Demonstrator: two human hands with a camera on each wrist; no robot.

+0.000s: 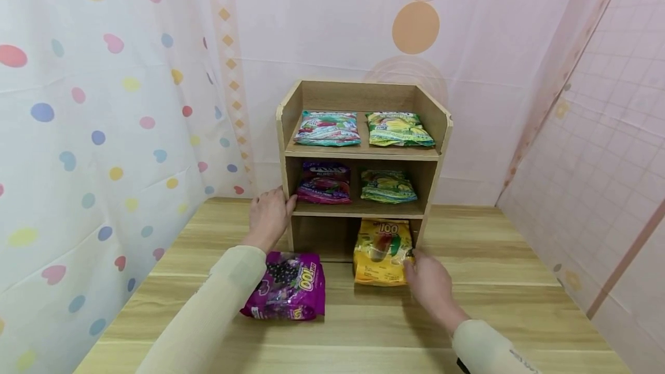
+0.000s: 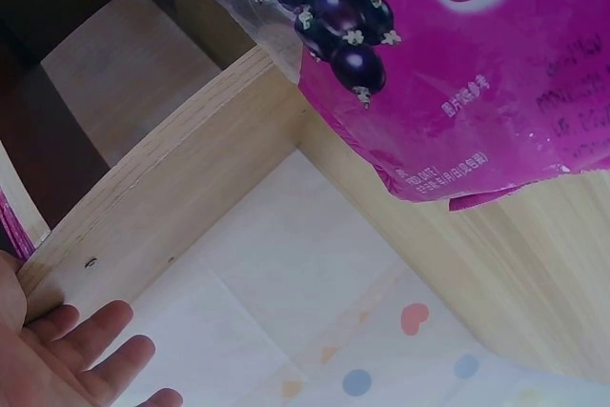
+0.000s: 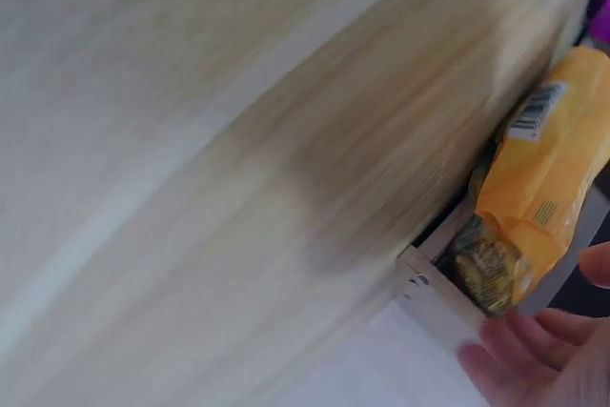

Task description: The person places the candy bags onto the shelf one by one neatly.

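Note:
My left hand [image 1: 269, 218] grips the left side panel of a small wooden shelf [image 1: 363, 209], thumb at its front edge and fingers along the outside [image 2: 105, 335]. Below that hand a purple bag [image 1: 291, 290] with dark berries printed on it lies on the table, partly behind the sleeve. A yellow bag [image 1: 381, 250] marked 100, with a mango picture, sits at the right of the bottom compartment, its front part sticking out. At this bag's right edge, my right hand [image 1: 430, 281] touches it with loosely bent fingers [image 3: 529, 340]; the thumb stands apart from them.
On the top tier lie a teal-and-red packet [image 1: 328, 128] and a yellow-green packet [image 1: 399, 130]. A dark purple packet [image 1: 325, 183] and a green packet [image 1: 387, 187] occupy the middle tier. Patterned curtains [image 1: 130, 74] surround the wooden table [image 1: 499, 305].

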